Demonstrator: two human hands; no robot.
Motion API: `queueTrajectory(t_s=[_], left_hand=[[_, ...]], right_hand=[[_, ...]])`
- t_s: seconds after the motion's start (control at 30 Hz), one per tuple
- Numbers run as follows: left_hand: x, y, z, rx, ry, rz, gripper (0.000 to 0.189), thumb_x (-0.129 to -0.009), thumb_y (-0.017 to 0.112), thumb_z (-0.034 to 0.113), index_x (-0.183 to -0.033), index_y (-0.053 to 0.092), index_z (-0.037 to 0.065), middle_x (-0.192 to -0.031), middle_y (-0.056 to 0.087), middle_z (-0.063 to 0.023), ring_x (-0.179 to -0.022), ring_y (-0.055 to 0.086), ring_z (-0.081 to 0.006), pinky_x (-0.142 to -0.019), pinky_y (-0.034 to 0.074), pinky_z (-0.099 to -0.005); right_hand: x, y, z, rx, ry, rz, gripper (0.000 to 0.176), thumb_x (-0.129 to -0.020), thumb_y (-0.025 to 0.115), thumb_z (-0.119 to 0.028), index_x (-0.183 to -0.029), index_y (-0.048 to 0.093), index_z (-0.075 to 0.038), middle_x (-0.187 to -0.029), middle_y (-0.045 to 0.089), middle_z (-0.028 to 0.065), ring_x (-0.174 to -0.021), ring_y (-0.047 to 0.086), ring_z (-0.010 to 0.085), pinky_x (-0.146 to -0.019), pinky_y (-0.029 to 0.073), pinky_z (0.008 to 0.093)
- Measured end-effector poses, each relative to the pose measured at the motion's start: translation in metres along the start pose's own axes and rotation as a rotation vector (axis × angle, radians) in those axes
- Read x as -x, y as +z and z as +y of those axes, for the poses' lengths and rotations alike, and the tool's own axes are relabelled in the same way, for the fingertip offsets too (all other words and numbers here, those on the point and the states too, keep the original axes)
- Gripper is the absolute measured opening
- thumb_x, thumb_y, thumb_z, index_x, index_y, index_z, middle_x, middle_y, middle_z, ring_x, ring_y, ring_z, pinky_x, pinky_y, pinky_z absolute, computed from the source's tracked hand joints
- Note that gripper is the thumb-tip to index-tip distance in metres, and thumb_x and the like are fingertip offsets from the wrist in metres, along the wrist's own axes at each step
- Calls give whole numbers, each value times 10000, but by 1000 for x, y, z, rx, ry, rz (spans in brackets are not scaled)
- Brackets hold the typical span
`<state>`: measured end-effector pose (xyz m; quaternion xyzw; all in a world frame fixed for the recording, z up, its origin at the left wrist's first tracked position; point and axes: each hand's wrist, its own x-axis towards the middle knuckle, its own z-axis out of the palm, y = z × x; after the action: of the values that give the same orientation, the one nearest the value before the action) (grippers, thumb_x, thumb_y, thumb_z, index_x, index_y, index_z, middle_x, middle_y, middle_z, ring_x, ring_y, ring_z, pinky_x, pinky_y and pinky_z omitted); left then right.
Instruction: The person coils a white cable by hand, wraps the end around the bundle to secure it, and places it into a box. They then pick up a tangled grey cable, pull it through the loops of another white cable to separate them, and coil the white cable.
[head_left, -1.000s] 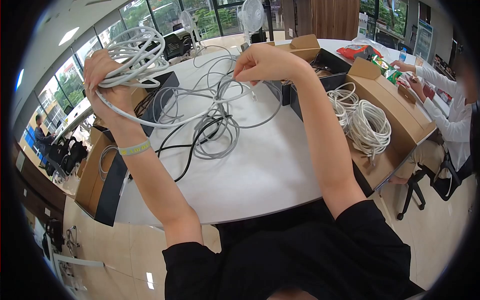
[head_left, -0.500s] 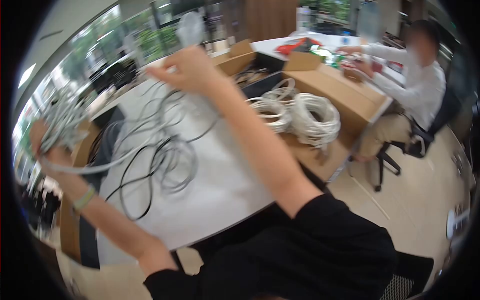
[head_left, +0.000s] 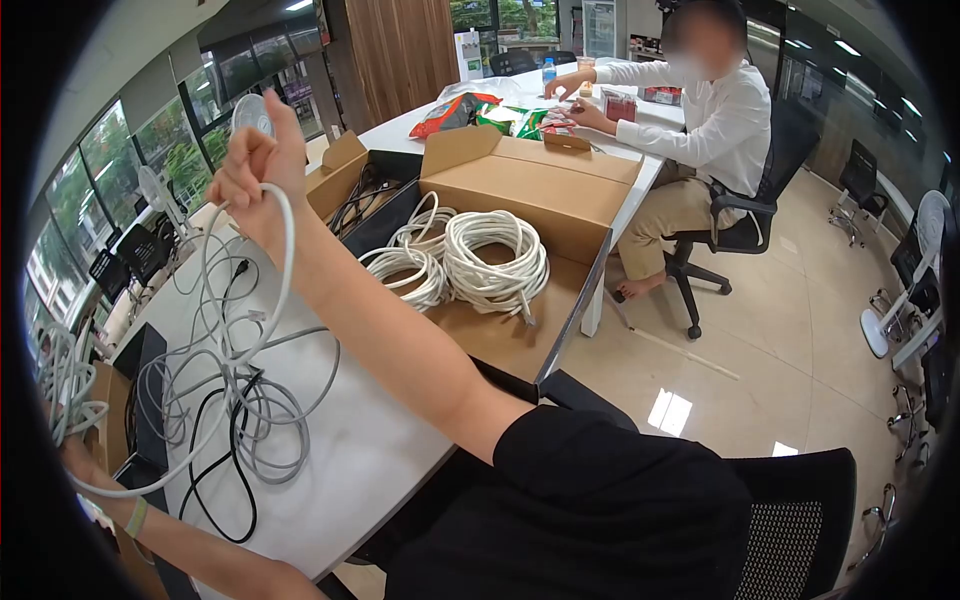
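My right hand (head_left: 258, 165) is raised above the table with its fingers curled round a white network cable (head_left: 291, 240). The cable loops down from it and runs across to the far left edge of the view. There my left hand (head_left: 72, 430), partly covered by cable, is closed on a loose white bundle (head_left: 65, 370) of the same cable. Below the hands a tangle of grey cables (head_left: 275, 430) lies on the white table (head_left: 335, 480), with a black cable (head_left: 247, 500) among it.
Coiled white cables (head_left: 497, 262) lie in an open cardboard box (head_left: 455, 330) at the centre. Behind it a dark box (head_left: 385, 215) holds black cables. Another box (head_left: 145, 440) stands by my left arm. A person in a white shirt (head_left: 690, 130) sits at the far right of the table.
The view has turned to the right. My right hand, blurred before, now shows with white cable looping from its fingers. My left hand with the bundle sits lower, near the left edge.
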<state>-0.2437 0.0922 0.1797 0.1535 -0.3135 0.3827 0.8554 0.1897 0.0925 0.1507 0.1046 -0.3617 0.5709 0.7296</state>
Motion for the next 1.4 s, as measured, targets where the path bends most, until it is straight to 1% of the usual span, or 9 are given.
queueTrajectory(t_s=[0.2, 0.4, 0.47, 0.53, 0.6, 0.7, 0.83, 1.0, 1.4], left_hand=[[-6, -16, -38, -142, -14, -153, 127, -831, 478, 44, -713, 439, 72, -711, 446, -59, -662, 433, -146, -625, 346, -253], [0, -31, -61, -79, -29, -301, 114, -832, 491, 68, -727, 447, 67, -728, 454, -65, -682, 435, -148, -643, 349, -252], [-1, -27, -49, -190, 20, -258, 117, -835, 471, 69, -723, 438, 68, -713, 443, -64, -666, 430, -149, -637, 349, -254], [-3, -23, -34, -258, 35, -198, 121, -839, 451, 70, -719, 430, 68, -699, 433, -64, -650, 425, -150, -631, 350, -257], [-7, -24, -25, -296, 46, -156, 127, -842, 431, 71, -716, 421, 68, -684, 423, -63, -635, 421, -150, -626, 350, -260], [-9, -24, -9, -341, 55, -108, 137, -847, 402, 72, -711, 408, 68, -663, 407, -62, -611, 413, -152, -617, 351, -264], [-9, -25, 32, -362, 82, -45, 153, -854, 362, 74, -704, 390, 69, -634, 386, -61, -579, 404, -153, -606, 352, -269], [-12, -26, 11, -396, 39, -39, 179, -860, 337, 64, -684, 361, 78, -599, 354, -50, -538, 373, -140, -573, 339, -257], [-27, -28, -55, -478, -41, -50, 259, -872, 319, 33, -623, 305, 102, -531, 303, -26, -446, 293, -97, -474, 301, -200]], right_hand=[[-6, -18, 2, -248, -67, 180, 531, -773, 416, -546, -456, 368, -122, -307, 281, 10, -257, 272, 141, -403, 353, 275], [-2, -11, 16, 634, -185, 215, 466, -791, 468, -414, -457, 401, -96, -363, 309, -7, -332, 333, 117, -404, 311, 281], [-1, -8, 25, 1010, -434, 76, 461, -788, 507, -337, -434, 397, -63, -390, 343, -6, -345, 328, 111, -394, 280, 291], [5, -4, 27, 1187, -479, 76, 433, -774, 526, -278, -441, 435, -18, -395, 395, 43, -356, 354, 166, -405, 287, 323], [7, -5, 31, 1535, -478, -154, 375, -750, 539, -238, -479, 470, 11, -416, 417, 96, -380, 390, 233, -421, 313, 352], [9, -9, 39, 1652, -544, -395, 344, -728, 551, -222, -485, 490, 14, -445, 440, 130, -407, 401, 282, -433, 327, 367], [6, -10, 50, 1573, -671, -253, 339, -725, 562, -203, -490, 468, 23, -432, 408, 114, -379, 393, 225, -423, 340, 354], [-4, -11, 36, 966, -484, 63, 382, -776, 552, -180, -454, 410, -31, -398, 348, 1, -392, 333, 52, -367, 311, 262], [0, -4, 24, 312, -192, 286, 340, -780, 526, -207, -504, 343, -131, -388, 268, -30, -314, 272, 87, -429, 338, 269]])
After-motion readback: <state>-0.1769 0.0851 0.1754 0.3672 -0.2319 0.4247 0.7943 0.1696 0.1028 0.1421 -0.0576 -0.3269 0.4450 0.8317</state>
